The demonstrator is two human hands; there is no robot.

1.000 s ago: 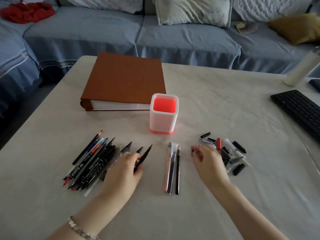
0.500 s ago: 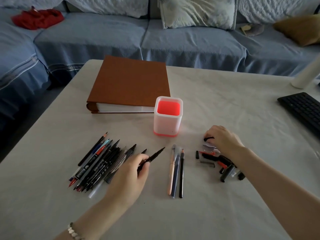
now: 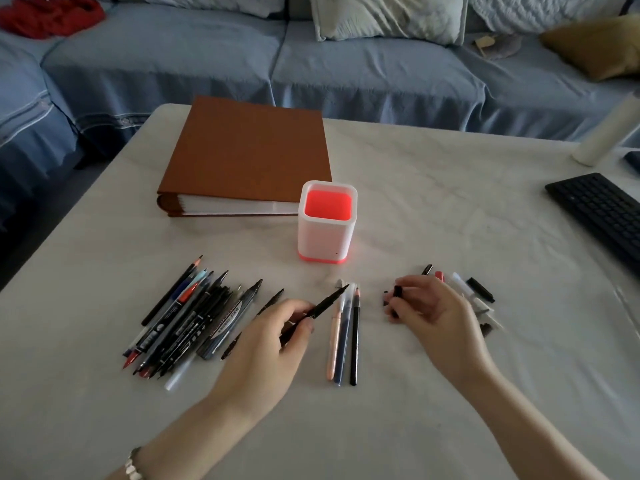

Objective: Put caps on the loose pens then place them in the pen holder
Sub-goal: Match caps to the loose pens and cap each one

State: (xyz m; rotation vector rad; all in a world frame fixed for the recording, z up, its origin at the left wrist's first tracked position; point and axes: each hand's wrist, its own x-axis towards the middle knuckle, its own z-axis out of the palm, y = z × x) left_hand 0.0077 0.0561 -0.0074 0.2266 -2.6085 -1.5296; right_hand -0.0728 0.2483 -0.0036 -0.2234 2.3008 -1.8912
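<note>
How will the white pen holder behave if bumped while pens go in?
The pen holder looks empty and plastic, so probably light and easy to slide. It stands taller than wide, so a push near the rim might tip it. Its square sides should keep it from rolling.

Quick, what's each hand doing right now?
Left hand: gripping an uncapped black pen.
Right hand: pinching a black cap.

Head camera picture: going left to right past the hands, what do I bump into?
Pile of loose pens → left hand holding a black pen → three pens side by side → right hand pinching a black cap → loose caps.
</note>
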